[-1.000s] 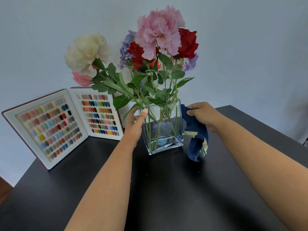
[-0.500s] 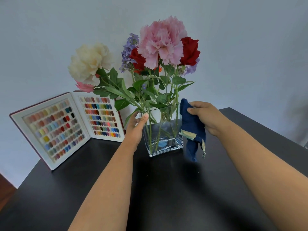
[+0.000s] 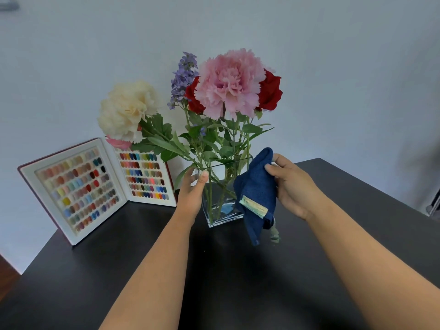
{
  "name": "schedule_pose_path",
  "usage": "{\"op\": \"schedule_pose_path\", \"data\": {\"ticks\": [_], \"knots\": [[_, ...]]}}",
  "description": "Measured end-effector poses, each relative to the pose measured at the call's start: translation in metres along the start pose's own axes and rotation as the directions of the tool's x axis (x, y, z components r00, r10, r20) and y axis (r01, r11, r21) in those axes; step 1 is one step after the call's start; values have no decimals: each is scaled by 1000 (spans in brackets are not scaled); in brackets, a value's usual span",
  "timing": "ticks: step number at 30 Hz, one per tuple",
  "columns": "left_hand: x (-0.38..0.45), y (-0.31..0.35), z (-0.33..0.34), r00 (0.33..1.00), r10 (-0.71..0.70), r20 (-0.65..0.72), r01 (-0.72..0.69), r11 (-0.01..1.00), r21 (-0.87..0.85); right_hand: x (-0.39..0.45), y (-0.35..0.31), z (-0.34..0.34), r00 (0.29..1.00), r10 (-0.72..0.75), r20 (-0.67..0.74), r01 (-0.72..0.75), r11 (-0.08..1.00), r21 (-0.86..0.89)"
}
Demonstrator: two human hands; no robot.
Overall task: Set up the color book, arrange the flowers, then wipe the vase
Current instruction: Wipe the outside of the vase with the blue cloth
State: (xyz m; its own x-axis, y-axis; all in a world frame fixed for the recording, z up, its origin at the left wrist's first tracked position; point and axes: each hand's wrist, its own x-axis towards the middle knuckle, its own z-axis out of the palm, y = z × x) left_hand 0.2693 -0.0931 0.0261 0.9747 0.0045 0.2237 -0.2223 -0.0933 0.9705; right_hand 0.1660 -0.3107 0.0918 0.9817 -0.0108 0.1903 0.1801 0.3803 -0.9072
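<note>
Holding the vase, cloth at its side

Left hand [image 3: 190, 194] grips the clear square vase [image 3: 220, 210] near its rim; right hand [image 3: 291, 186] pinches a dark blue cloth [image 3: 256, 189] beside the glass. Green stems show through it, under pink, red, cream and purple flowers [image 3: 228, 84]. Left, the color book [image 3: 95, 184] stands open on the black surface [image 3: 226, 282].

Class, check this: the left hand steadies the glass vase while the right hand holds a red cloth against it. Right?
Not quite. The head view shows the cloth is blue, not red. The rest holds: the left hand steadies the vase and the right hand holds the cloth against it.
</note>
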Motion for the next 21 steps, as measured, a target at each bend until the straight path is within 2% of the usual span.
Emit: {"op": "schedule_pose_path", "data": {"ticks": [6, 8, 10, 11, 12, 13, 15, 17, 19, 21], "knots": [[-9, -2, 1, 999, -46, 0, 46, 999, -26, -24, 7, -4, 999, 28, 39, -32, 993, 110], [-26, -6, 5, 990, -65, -122, 59, 997, -57, -34, 9, -7, 997, 40, 62, -48, 990, 130], [-51, -8, 13, 945, -101, -310, 56, 987, -150, -40, 10, -10, 995, 50, 88, -65, 983, 173], [-66, -8, 18, 920, -146, -364, 67, 973, -220, -43, 10, -10, 993, 55, 105, -75, 977, 200], [-80, -7, 23, 915, -201, -349, 100, 953, -287, -44, 11, -10, 991, 62, 123, -89, 969, 232], [-94, -4, 28, 934, -246, -259, 152, 930, -334, -45, 11, -9, 988, 70, 138, -105, 959, 263], [-119, 9, 39, 961, -271, 52, 270, 882, -385, -47, 10, -4, 981, 76, 176, -129, 942, 310], [-134, 24, 46, 930, -222, 293, 339, 824, -453, -48, 12, 1, 976, 80, 204, -147, 928, 343], [-138, 34, 47, 915, -203, 350, 364, 788, -496, -49, 15, 6, 976, 83, 201, -156, 910, 383], [-140, 37, 46, 924, -191, 331, 344, 794, -501, -49, 18, 5, 980, 87, 178, -157, 890, 428]]}}
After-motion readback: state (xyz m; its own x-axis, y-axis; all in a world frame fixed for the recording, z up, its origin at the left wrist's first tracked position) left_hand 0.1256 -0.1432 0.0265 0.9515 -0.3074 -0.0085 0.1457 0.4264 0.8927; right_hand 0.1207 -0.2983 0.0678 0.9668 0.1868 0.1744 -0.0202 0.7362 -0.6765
